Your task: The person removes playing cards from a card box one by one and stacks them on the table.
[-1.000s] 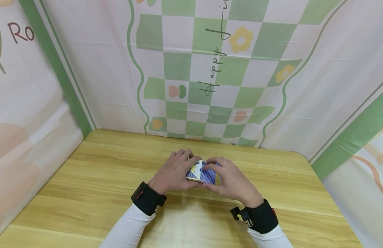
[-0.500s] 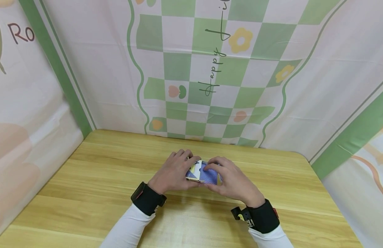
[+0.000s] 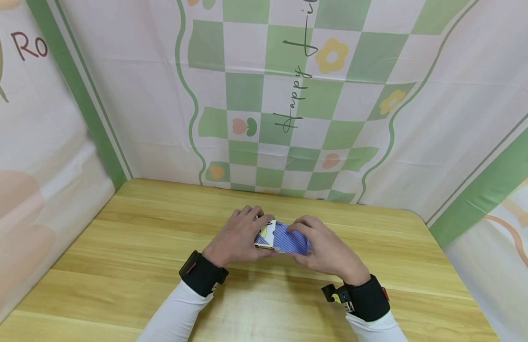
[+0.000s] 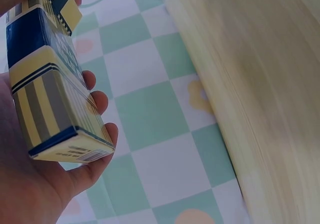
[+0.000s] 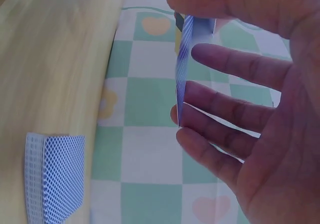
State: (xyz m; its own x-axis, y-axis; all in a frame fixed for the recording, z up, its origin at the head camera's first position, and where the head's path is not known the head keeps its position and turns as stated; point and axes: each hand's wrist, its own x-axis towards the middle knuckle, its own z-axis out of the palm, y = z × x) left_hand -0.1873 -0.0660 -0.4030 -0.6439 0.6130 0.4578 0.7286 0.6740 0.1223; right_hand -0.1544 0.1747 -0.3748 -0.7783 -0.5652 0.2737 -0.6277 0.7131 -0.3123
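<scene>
My left hand [image 3: 235, 240] grips a playing card box [image 3: 266, 235], cream with navy trim and an "A" on its face. In the left wrist view, the thumb and fingers wrap around the box [image 4: 45, 99]. Blue-backed playing cards [image 3: 291, 240] stick out of its right end. My right hand [image 3: 330, 249] holds these by their long edges, thumb on the near side and fingertips on the far side. In the right wrist view, the cards [image 5: 183, 69] appear edge-on as a thin sheet; their number cannot be told. How far they reach inside the box is hidden.
A squared stack of blue-patterned cards [image 5: 62, 179] lies on the wooden table [image 5: 55, 74] in the right wrist view; my right hand hides it in the head view. A checked curtain [image 3: 285, 95] hangs along the table's back edge.
My right hand has shifted to the right with the blue-backed cards, and more of them shows outside the box. The left hand and the box have moved very slightly left.
</scene>
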